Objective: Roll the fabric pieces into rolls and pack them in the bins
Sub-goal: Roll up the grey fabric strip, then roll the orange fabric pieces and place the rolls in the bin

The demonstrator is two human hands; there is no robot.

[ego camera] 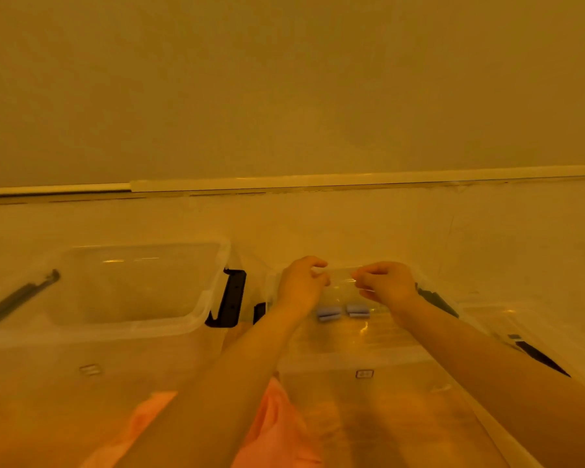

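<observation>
Two clear plastic bins stand side by side on a pale floor. The left bin [213, 288] holds nothing that I can see. In the right bin [362, 359], two small blue fabric rolls [343, 311] lie side by side near its far wall. Both my arms reach over this bin. My left hand [299, 285] and my right hand [387, 282] are at its far rim, close together, fingers and thumbs curled as if pinching the clear rim between them. The plastic there is blurred and hard to make out.
Black latch handles [232, 298] sit between the bins, and another [537, 356] is on the right bin's right side. A grey handle [21, 295] lies at the left bin's left end. Orange-pink cloth [277, 427] shows at the bottom. A wall with a skirting strip [318, 182] runs behind.
</observation>
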